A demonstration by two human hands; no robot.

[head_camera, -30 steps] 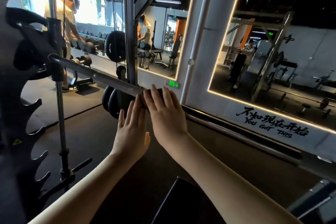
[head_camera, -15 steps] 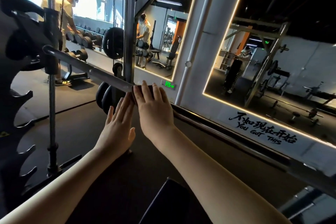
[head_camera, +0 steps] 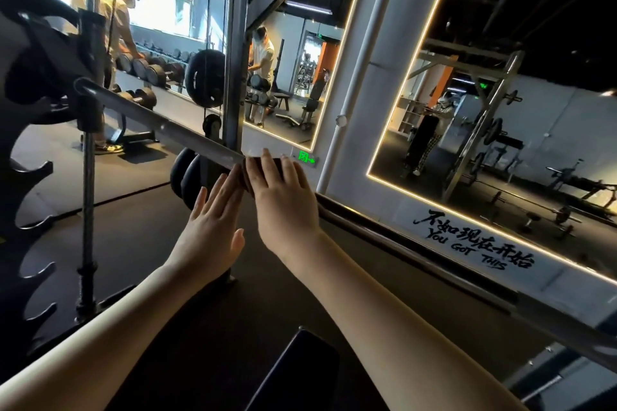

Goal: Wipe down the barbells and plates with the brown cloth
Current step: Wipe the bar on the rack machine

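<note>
The right hand [head_camera: 283, 207] presses the brown cloth [head_camera: 248, 175] onto the barbell [head_camera: 167, 130] with straight fingers held together. Just beside it, the left hand [head_camera: 210, 230] is also flat and touches the cloth's edge. I judge the bar wipe is underway. Next, the 2 hands must slide the cloth leftward along the bare steel with steady pressure.

Dark brown cloth [head_camera: 248, 169], silver-grey barbell [head_camera: 173, 131]

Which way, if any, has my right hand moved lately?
Yes, the right hand slid slightly left along the bar, nearer the upright post.
</note>
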